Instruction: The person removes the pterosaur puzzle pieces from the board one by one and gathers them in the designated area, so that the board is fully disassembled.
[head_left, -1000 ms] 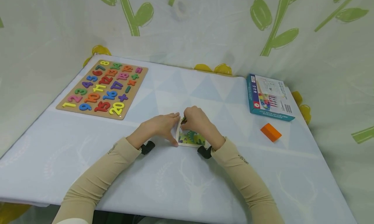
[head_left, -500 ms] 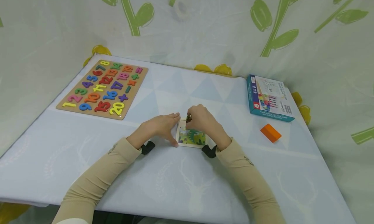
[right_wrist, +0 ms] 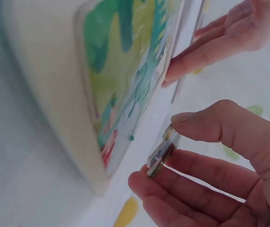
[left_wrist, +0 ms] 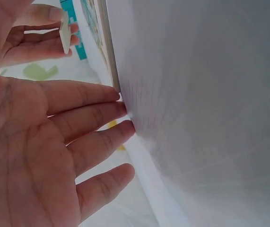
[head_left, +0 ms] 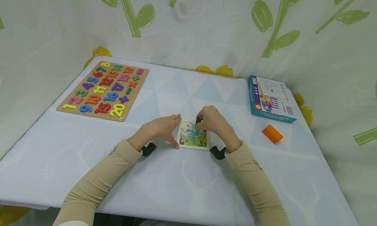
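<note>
A small framed jigsaw puzzle (head_left: 192,139) with a green dinosaur picture lies flat on the table in front of me. My left hand (head_left: 162,127) rests at its left side with fingers straight. In the left wrist view the fingertips (left_wrist: 118,97) meet the table right at the frame's edge. Over the puzzle's upper right part, my right hand (head_left: 214,119) pinches a puzzle piece (right_wrist: 163,153) between thumb and fingers. Seen from the right wrist, the piece is tilted and apart from the picture. In the head view the fingers partly cover it.
A wooden number board (head_left: 129,103) with colourful numerals lies at the back left. Toward the back right sits a teal and white box (head_left: 274,100), with an orange block (head_left: 272,134) in front of it. A leaf-patterned curtain (head_left: 203,29) hangs behind the table.
My right hand has moved right across the puzzle with the puzzle piece, uncovering more of the dinosaur picture. The left hand has stayed in place.
</note>
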A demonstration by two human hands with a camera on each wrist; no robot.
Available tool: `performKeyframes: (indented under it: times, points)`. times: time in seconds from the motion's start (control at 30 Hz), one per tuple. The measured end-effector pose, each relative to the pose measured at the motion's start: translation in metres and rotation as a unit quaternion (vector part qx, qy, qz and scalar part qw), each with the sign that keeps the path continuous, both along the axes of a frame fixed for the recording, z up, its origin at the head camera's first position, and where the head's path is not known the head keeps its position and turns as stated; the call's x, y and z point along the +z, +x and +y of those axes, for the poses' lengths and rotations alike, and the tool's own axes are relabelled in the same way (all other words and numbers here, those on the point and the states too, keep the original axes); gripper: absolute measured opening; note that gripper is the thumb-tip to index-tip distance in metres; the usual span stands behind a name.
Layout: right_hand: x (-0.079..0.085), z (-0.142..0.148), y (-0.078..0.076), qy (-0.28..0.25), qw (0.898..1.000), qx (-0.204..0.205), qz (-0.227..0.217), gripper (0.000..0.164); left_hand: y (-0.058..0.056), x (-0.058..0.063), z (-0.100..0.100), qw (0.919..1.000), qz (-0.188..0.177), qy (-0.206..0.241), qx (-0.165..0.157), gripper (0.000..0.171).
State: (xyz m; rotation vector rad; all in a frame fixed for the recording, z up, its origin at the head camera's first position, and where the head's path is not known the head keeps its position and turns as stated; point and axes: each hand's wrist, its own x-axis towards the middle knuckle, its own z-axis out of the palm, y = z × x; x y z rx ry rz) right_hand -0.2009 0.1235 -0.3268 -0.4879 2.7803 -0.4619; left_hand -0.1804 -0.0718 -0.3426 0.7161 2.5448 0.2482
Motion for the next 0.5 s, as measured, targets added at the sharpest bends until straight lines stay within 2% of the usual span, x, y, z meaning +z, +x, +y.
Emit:
performKeyframes:
  times: [0.13,0.5]
  points:
    - [-0.003,0.007,-0.001,0.005,1.0,-0.015,-0.004,0.042,0.0,0.0,0.0,1.0,-0.001,0.006,0.0,0.11]
    - [0.001,0.028,-0.003,0.001,0.999,-0.031,-0.008,0.041,-0.001,0.002,-0.003,0.9998,0.003,0.003,-0.022,0.11]
